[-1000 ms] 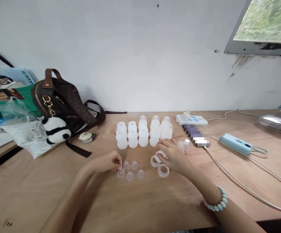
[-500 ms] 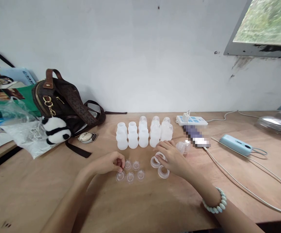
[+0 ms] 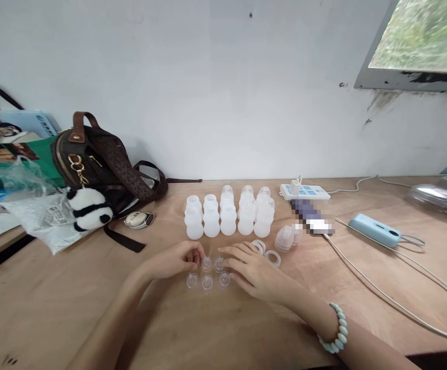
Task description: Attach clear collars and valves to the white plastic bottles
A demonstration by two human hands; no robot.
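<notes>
Several clear bottle nipples [image 3: 207, 282] lie in two short rows on the wooden table. My left hand [image 3: 177, 259] is at the left of the back row, fingers curled, with thumb and fingertips apart beside a back-row nipple [image 3: 206, 264]. Reaching in from the right, my right hand [image 3: 256, 270] has its fingers spread, the tips at the other back-row nipple [image 3: 219, 264]; I cannot tell how firmly they touch it. Behind the right hand lie white collar rings [image 3: 272, 258], partly covered by it. Clear domed caps [image 3: 285, 238] stand to their right.
Frosted baby bottles [image 3: 228, 221] stand in rows toward the wall, some with clear caps. Farther right are a power strip [image 3: 306, 191], a phone [image 3: 304, 210], a blue power bank [image 3: 375, 230] and cables. A backpack [image 3: 95, 159] with a panda charm [image 3: 89, 208] sits left, near a mouse [image 3: 139, 219].
My right hand has moved left from the collar rings to the nipples, uncovering more of the domed caps. My left hand has shifted slightly right, and the rings lie differently.
</notes>
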